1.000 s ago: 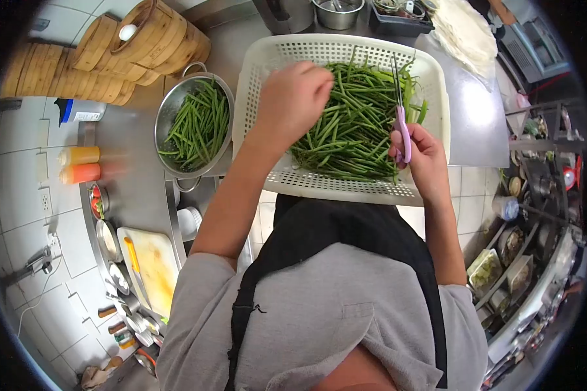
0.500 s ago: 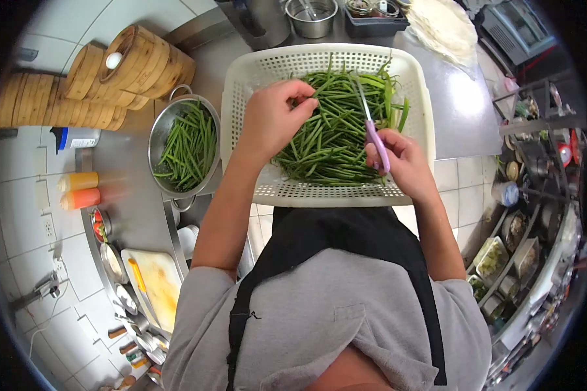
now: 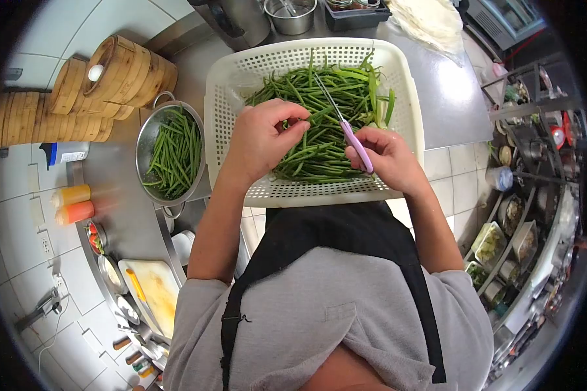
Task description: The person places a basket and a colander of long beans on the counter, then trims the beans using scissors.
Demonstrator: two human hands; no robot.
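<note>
The right hand had its fingers clamped on purple scissors above the green beans, while I couldn't tell whether the left hand's curled fingers pinched one.

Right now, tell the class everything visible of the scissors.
The scissors have a lilac, plastic-looking handle and two slim, metal-looking blades, nearly closed. They point forward and leftward, over the green beans in the white basket. The right hand has the handle in its grip; whether the blades touch beans is unclear.
</note>
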